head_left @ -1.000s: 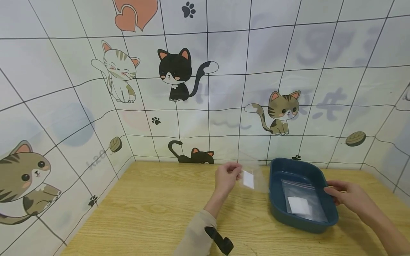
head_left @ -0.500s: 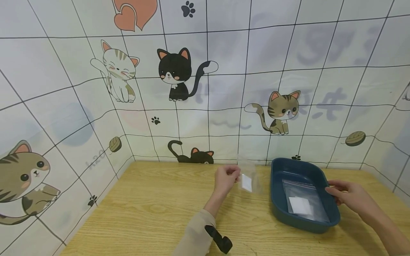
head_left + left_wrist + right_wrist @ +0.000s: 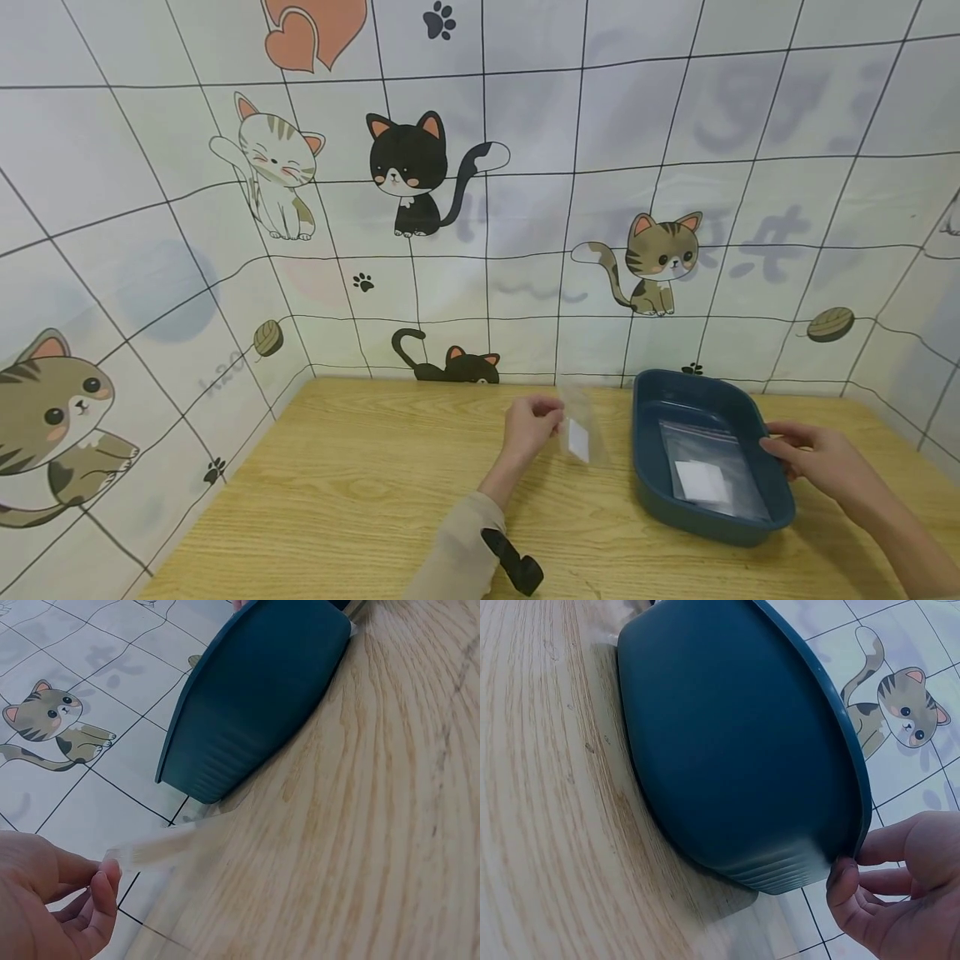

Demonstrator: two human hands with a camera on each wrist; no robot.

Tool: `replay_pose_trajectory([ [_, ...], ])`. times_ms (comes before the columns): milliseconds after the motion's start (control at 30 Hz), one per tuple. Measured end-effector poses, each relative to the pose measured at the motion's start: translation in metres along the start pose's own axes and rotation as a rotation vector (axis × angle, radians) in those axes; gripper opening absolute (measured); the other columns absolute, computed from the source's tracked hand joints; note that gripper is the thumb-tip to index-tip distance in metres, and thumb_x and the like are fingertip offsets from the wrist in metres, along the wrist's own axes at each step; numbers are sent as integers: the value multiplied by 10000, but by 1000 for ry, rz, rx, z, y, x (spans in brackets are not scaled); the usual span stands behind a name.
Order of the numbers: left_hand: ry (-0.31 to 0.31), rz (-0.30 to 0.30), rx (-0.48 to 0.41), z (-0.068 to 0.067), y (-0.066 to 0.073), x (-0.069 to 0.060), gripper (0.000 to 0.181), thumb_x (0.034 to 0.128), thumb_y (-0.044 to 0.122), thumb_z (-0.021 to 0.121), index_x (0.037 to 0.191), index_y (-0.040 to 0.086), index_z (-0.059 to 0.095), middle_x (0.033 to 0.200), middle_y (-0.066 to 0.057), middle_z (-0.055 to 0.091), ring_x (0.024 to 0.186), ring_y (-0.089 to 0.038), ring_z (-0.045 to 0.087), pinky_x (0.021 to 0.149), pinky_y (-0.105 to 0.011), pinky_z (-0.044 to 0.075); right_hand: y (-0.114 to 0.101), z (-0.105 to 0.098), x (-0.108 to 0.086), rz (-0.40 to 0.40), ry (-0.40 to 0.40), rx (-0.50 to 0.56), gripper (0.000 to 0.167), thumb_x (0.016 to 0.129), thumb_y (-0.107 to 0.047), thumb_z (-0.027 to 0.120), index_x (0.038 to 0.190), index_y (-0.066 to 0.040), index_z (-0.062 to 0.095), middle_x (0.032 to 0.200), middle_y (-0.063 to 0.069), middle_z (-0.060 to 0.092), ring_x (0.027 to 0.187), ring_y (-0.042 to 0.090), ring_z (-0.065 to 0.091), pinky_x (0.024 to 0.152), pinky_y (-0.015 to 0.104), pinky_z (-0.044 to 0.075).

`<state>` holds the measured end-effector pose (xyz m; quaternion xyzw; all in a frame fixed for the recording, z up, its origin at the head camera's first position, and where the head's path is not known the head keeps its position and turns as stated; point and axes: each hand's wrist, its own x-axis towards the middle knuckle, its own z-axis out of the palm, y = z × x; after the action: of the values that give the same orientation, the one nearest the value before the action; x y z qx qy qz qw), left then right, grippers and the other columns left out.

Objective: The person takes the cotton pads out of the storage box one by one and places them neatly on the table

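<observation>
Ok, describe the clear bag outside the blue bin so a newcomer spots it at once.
On the wooden table, find the dark blue bin toward the person's right. Just left of it, the left hand pinches a clear plastic bag with a white patch. Only this one is held in fingers; the similar bag lies inside the bin.

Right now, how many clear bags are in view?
2 visible: one bag pinched by the left hand, another bag inside the blue tub; more may be hidden beneath that one.
</observation>
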<state>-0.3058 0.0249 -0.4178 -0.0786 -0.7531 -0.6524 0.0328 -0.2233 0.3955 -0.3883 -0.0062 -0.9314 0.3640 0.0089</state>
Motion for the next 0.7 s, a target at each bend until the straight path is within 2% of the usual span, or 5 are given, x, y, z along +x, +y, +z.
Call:
replay_pose_trajectory([
  [333, -11, -23, 46, -1, -6, 0, 126, 908, -56, 673, 1019, -79, 729, 824, -49, 675, 665, -82, 626, 625, -212, 557, 2, 0, 1, 11, -1, 18, 577, 1072, -265, 503, 1368, 222, 414, 978, 70, 660, 725, 143, 587, 664, 277, 485],
  [500, -9, -16, 68, -1, -8, -1, 142, 897, -70, 674, 1027, -92, 725, 808, -50, 672, 651, -83, 633, 613, -204, 552, 2, 1, 1, 5, -4, 24, 573, 1074, -256, 498, 1365, 230, 408, 984, 74, 661, 725, 144, 586, 660, 277, 492],
  [700, 18, 6, 134, -1, -9, -1, 192, 861, -65, 680, 1045, -88, 733, 779, -38, 683, 634, -63, 611, 592, -189, 520, 2, 0, -1, -2, -5, 19, 592, 1074, -279, 506, 1375, 220, 404, 993, 69, 646, 727, 150, 587, 669, 288, 490],
])
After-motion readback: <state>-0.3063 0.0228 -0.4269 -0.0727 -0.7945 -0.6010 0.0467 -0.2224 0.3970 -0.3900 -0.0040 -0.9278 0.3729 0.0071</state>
